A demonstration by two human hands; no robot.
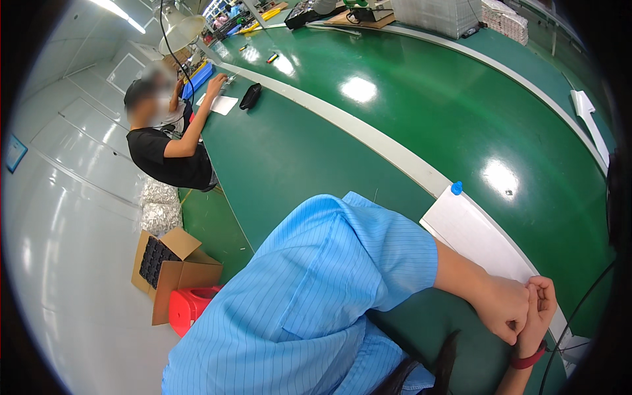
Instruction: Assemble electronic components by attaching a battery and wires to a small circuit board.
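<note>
Holding left hand (503, 306) and right hand (540, 309) together, touching, by white sheet (480, 237) on green desk (296, 145); cannot tell if gripping anything.

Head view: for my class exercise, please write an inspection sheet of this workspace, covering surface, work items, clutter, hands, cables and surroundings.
Surface: green table, pale rail along its far side.
Work items: white sheet near the hands; small blue object at its upper corner.
Clutter: black case farther along the table.
Hands: left hand and right hand together; anything between the fingers cannot be made out.
Cables: black cable at right; another cable hanging at upper left.
Surroundings: seated co-worker, open cardboard box, red stool or bin.
</note>
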